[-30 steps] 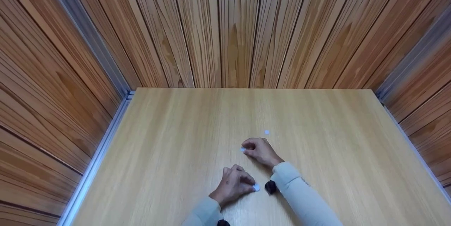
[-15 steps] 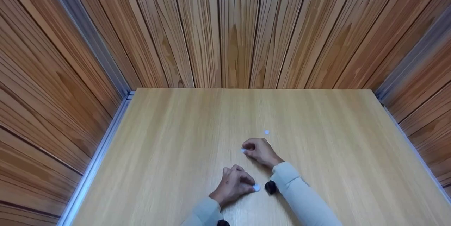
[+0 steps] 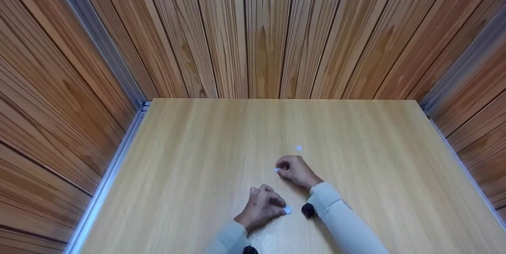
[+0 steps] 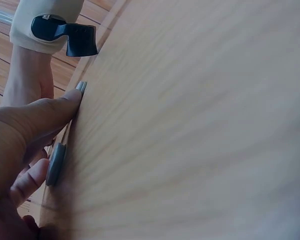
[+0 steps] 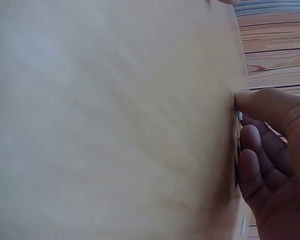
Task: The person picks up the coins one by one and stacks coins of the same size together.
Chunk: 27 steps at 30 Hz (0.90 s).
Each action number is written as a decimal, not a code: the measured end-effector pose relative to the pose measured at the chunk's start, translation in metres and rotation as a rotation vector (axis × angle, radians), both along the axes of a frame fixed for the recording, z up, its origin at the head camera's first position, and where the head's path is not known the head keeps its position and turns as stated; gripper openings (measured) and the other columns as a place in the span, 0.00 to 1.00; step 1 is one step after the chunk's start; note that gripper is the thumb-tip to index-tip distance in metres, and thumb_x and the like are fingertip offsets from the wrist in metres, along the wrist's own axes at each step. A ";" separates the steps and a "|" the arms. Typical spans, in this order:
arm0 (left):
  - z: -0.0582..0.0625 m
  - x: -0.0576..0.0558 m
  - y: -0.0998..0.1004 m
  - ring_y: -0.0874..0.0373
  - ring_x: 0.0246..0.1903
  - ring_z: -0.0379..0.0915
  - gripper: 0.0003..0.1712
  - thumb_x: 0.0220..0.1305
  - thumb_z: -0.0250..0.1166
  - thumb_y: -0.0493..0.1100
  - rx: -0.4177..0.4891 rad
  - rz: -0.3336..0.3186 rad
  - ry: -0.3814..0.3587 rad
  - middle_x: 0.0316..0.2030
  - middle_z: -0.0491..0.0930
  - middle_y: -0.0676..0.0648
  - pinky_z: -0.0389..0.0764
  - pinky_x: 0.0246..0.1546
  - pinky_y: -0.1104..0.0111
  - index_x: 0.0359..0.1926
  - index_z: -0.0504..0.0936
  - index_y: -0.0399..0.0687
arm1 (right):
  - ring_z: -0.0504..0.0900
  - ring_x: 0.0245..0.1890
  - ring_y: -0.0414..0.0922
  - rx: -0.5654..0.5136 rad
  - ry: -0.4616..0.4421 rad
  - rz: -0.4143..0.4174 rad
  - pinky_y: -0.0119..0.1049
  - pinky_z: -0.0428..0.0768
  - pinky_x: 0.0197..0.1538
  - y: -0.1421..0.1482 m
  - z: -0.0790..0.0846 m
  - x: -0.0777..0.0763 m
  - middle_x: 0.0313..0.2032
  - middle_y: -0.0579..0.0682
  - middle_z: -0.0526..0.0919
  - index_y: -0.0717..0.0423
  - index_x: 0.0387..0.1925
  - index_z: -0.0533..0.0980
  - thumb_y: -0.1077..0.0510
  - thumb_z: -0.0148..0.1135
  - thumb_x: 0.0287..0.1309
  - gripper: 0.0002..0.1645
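Observation:
My left hand (image 3: 261, 208) is low over the table, thumb and forefinger at the edge of a small white disc (image 3: 288, 209). In the left wrist view one thin disc (image 4: 81, 87) shows at the thumb tip, and a thicker grey-looking disc (image 4: 56, 164) stands close to a fingertip. Farther up the table, my right hand (image 3: 297, 171) pinches another small white disc (image 3: 277, 170), mostly covered by the fingers. Only a sliver of that disc (image 5: 240, 115) shows below the thumb in the right wrist view. Beyond the right hand lies a separate white disc (image 3: 299, 148).
The light wooden table (image 3: 205, 139) is bordered by plank walls (image 3: 261, 36) at the back and both sides. A metal rail (image 3: 106, 182) runs along its left edge. A black wrist camera (image 3: 308, 210) hangs from the right sleeve, near the left hand's disc.
My right hand has shifted slightly to the right, and its white disc with it. The left hand and the far disc stay in place.

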State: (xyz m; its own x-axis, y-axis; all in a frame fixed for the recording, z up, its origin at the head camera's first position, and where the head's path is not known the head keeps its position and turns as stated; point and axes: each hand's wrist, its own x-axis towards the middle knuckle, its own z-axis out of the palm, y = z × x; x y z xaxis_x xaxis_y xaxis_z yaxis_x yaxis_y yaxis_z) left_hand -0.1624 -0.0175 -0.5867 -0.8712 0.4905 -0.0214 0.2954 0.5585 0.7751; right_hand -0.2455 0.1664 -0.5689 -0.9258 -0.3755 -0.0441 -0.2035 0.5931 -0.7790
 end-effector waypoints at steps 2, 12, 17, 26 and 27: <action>0.000 0.000 0.000 0.67 0.42 0.65 0.07 0.53 0.78 0.48 -0.002 0.004 0.002 0.28 0.82 0.71 0.55 0.45 0.59 0.35 0.91 0.60 | 0.78 0.33 0.41 0.019 0.008 0.004 0.34 0.76 0.37 0.001 0.001 0.001 0.34 0.45 0.82 0.57 0.41 0.84 0.65 0.68 0.60 0.07; 0.000 0.002 -0.002 0.69 0.41 0.65 0.07 0.54 0.77 0.50 0.016 -0.011 0.058 0.29 0.82 0.71 0.55 0.45 0.60 0.35 0.91 0.60 | 0.78 0.31 0.40 -0.006 0.077 0.045 0.31 0.76 0.35 0.012 0.001 0.005 0.33 0.46 0.82 0.60 0.38 0.83 0.66 0.68 0.60 0.04; 0.000 0.002 -0.002 0.69 0.41 0.65 0.07 0.53 0.78 0.50 0.019 -0.010 0.087 0.30 0.82 0.71 0.55 0.44 0.61 0.34 0.91 0.60 | 0.78 0.31 0.40 -0.024 0.071 0.051 0.30 0.75 0.34 0.019 0.003 0.009 0.31 0.44 0.82 0.59 0.38 0.83 0.64 0.68 0.60 0.04; 0.000 0.002 0.000 0.69 0.39 0.64 0.07 0.52 0.78 0.49 0.027 0.004 0.031 0.28 0.80 0.71 0.54 0.44 0.59 0.34 0.91 0.61 | 0.80 0.35 0.42 -0.066 0.033 0.028 0.32 0.78 0.39 0.031 0.004 0.017 0.35 0.44 0.83 0.57 0.40 0.83 0.60 0.69 0.60 0.07; 0.000 0.002 0.000 0.69 0.39 0.64 0.07 0.52 0.78 0.49 0.027 0.004 0.034 0.28 0.80 0.71 0.54 0.44 0.60 0.34 0.91 0.61 | 0.80 0.35 0.42 -0.077 0.041 0.025 0.33 0.78 0.40 0.033 0.004 0.017 0.35 0.44 0.84 0.57 0.40 0.83 0.59 0.69 0.60 0.08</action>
